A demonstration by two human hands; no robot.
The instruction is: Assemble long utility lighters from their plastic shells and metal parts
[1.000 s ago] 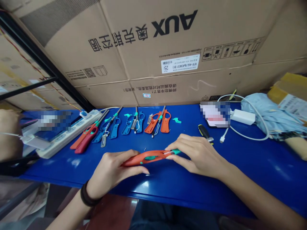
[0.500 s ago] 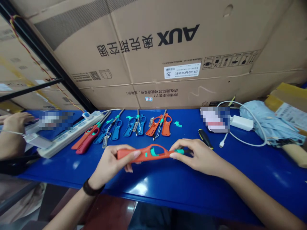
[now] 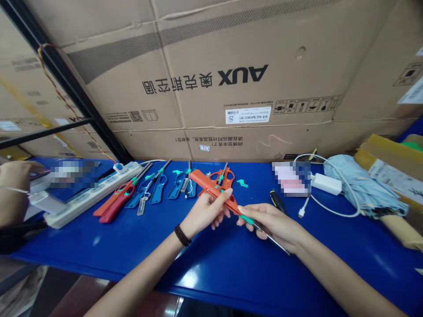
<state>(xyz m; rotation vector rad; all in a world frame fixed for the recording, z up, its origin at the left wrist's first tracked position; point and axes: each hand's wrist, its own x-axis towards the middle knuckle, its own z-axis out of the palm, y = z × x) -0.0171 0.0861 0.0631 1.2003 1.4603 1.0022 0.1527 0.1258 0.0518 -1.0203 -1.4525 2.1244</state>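
Note:
Both my hands hold one orange gas lighter point(image 3: 207, 182), tilted with its body up to the left and its metal tube down to the right. My left hand point(image 3: 209, 210) is closed round the middle of the body, thumb on top near the trigger opening. My right hand point(image 3: 269, 222) grips the lighter at its green collar, the tube running out past the fingers. Behind the lighter lies an opened orange lighter point(image 3: 228, 181), partly covered. Opened blue lighters point(image 3: 158, 189) with loose inner parts lie to its left. A small green trigger piece point(image 3: 242, 183) lies to its right.
An orange lighter and a red lighter point(image 3: 117, 204) lie beside a white power strip point(image 3: 89, 196). A screwdriver point(image 3: 276, 200), a white charger with cable point(image 3: 326, 184) and a light-blue cloth bundle point(image 3: 360, 185) are at right. A large cardboard box point(image 3: 198, 101) stands behind. Another person's arm point(image 3: 15, 189) is at left.
The lighter has turned from nearly level to slanting, its body end raised toward the back and its tube now showing. My left hand has moved right, closer to my right hand.

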